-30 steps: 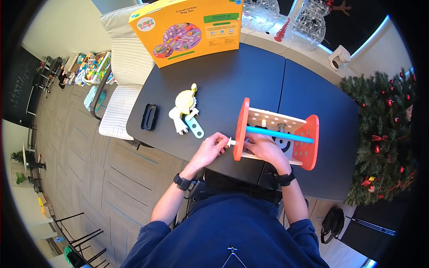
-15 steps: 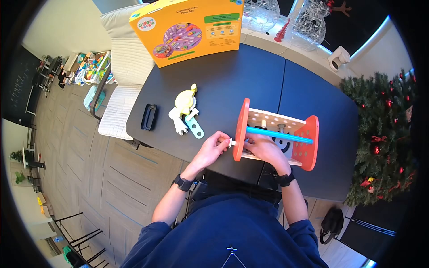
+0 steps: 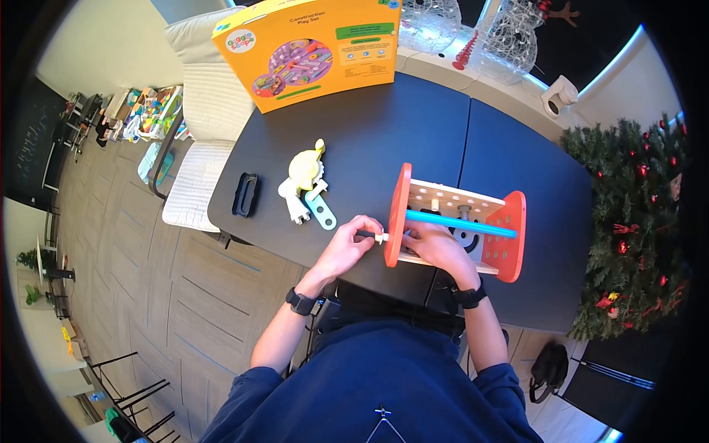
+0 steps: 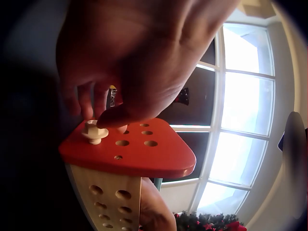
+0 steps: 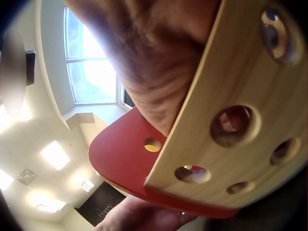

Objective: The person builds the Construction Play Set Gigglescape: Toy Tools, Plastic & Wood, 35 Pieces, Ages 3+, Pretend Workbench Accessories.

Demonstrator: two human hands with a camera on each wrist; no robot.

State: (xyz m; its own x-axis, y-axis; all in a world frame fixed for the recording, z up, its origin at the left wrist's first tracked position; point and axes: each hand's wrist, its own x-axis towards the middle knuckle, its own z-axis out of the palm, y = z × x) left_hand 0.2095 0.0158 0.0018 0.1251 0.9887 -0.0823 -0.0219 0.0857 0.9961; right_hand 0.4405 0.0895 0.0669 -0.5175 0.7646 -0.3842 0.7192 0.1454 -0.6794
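On the near side of the table, a toy toolbox (image 3: 394,214) stands with red end panels, pale wooden sides full of holes and a blue bar across the top. My left hand (image 3: 344,247) is at its left end panel, thumb and fingertips at the head of a cream plastic bolt (image 4: 95,131). The bolt's shank points into the red panel (image 4: 127,156). My right hand (image 3: 441,246) reaches inside the toolbox behind that same panel. Its fingertips are hidden by the hand and the wooden side (image 5: 231,96), so I cannot tell what they hold.
Left on the table lie a yellow-and-white toy piece (image 3: 304,171), a light-blue holed strip (image 3: 323,213) and a black tray-like holder (image 3: 246,194). A yellow box (image 3: 310,59) stands at the back. A decorated tree (image 3: 628,229) borders the right side, a white chair (image 3: 199,170) the left.
The left fingers close on the bolt head, then shift and spread a little around it, showing more of it. The right hand stays inside the toolbox, nearly still.
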